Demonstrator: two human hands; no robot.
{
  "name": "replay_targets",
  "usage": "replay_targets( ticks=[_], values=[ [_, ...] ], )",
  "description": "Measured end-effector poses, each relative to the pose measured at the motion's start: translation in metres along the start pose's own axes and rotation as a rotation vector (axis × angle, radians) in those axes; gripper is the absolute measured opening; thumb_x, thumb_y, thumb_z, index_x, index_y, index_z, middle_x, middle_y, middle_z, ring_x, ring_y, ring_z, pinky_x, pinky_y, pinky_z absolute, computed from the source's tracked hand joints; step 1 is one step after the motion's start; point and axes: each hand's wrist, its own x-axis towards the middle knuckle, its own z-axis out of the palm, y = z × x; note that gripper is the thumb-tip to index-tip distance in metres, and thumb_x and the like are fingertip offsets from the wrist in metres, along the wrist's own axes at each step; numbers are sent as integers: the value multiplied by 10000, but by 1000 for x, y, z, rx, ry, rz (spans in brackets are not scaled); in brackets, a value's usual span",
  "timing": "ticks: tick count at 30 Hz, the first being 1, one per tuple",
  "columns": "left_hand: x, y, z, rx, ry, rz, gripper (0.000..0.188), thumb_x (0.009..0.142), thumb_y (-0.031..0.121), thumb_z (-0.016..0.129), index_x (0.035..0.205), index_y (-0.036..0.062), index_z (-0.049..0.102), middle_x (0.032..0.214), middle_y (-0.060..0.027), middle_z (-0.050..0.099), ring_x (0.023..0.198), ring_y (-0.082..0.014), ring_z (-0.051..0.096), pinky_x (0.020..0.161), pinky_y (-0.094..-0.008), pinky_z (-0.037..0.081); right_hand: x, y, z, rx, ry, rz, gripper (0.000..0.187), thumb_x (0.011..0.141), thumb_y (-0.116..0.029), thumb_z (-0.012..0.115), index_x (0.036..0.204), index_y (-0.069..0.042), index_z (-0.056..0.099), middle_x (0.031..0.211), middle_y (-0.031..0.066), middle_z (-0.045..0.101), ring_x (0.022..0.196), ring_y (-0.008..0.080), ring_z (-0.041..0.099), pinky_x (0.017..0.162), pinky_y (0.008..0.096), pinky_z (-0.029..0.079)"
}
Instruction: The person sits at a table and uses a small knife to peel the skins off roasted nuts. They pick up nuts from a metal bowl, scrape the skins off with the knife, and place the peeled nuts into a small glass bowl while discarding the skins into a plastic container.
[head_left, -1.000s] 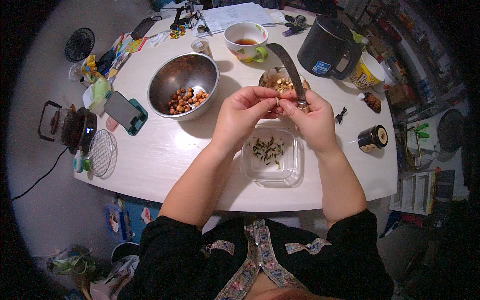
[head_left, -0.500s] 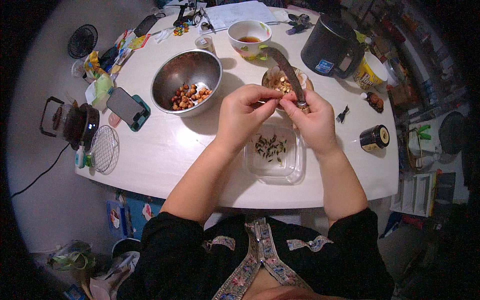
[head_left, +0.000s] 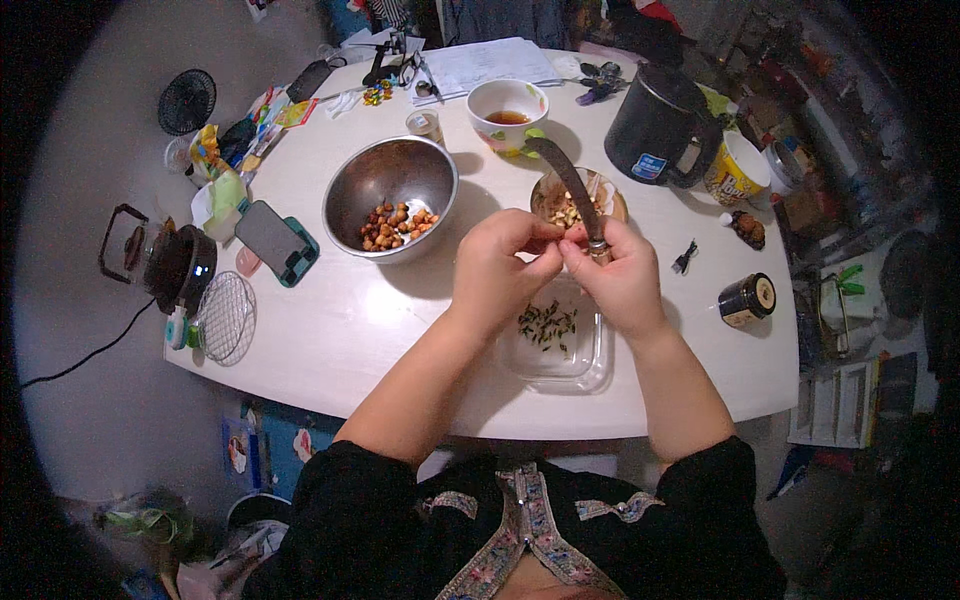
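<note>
My left hand (head_left: 503, 272) and my right hand (head_left: 622, 278) meet fingertip to fingertip over the table. My right hand is closed round the handle of a knife with a dark curved blade (head_left: 570, 180), which points up and away to the left. Left thumb and fingers are pinched; whatever small thing sits between the fingertips is hidden. Just below lies a clear square dish (head_left: 600, 370) with several small green shoots (head_left: 547, 325) in it. Partly behind my hands, a brownish bowl (head_left: 618, 207) holds pale pieces. A steel bowl (head_left: 385, 165) with brown round nuts or seeds (head_left: 395, 226) stands left.
A white bowl of brown liquid (head_left: 508, 105) and a black kettle (head_left: 662, 125) stand beyond my hands. A dark jar (head_left: 747, 300) and short cable (head_left: 685, 257) lie right. On the left are a phone (head_left: 275, 240), a wire rack (head_left: 226, 318) and a glass pot (head_left: 150, 250).
The view has tilted, so the table things appear lower in it. Both hands stay together in a pinch, with the knife still in the right one.
</note>
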Motion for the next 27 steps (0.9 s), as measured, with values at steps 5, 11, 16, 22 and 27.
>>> replay_targets(
  ticks=[5,11,16,22,27],
  values=[
    [1,0,2,-23,30,28,136,729,52,760,845,2,709,775,-112,658,668,-200,676,601,-295,552,1,-6,1,38,-25,4,129,853,-29,701,953,-2,624,938,22,662,843,81,616,747,232,523],
    [1,-4,2,-156,20,-72,131,751,44,747,872,1,722,804,-107,685,689,-165,692,641,-277,564,3,-8,-3,91,-58,82,134,845,-27,707,950,-14,625,896,4,653,759,28,592,638,188,490],
    [1,7,-4,-36,-26,-72,137,761,52,742,881,-10,721,800,-111,692,698,-155,693,647,-276,562,2,-1,-4,30,-46,69,143,826,-46,717,940,-18,633,867,4,654,733,29,578,633,197,481],
    [1,0,-1,-114,-69,-172,78,786,7,711,853,-31,708,806,-69,705,732,-108,672,694,-245,541,5,0,-7,108,-56,100,148,825,-61,710,940,-9,633,882,13,656,751,46,581,667,219,497],
    [3,-5,-3,-328,-132,-308,78,834,-20,662,901,-53,684,871,-106,710,757,-150,695,718,-269,568,11,1,-16,290,-156,295,146,850,-99,694,954,-28,620,812,26,647,553,39,530,480,196,430]
  ],
)
